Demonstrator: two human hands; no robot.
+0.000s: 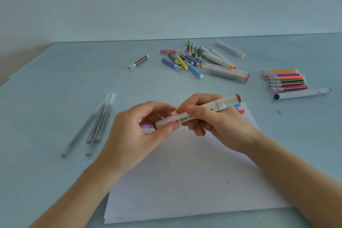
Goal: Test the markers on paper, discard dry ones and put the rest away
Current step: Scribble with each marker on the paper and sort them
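Head view: both hands hold one white marker point(196, 112) above the paper point(185, 181); left hand point(140, 131) fingers pinch its near cap, right hand point(207, 116) fingers wrap the barrel (uncapping likely next). Untested markers point(199, 59) lie beyond the fingers.

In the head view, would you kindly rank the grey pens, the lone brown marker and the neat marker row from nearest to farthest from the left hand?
1. Grey pens: just left of the left hand.
2. Brown marker: beyond it, mid-table.
3. Marker row: far right.
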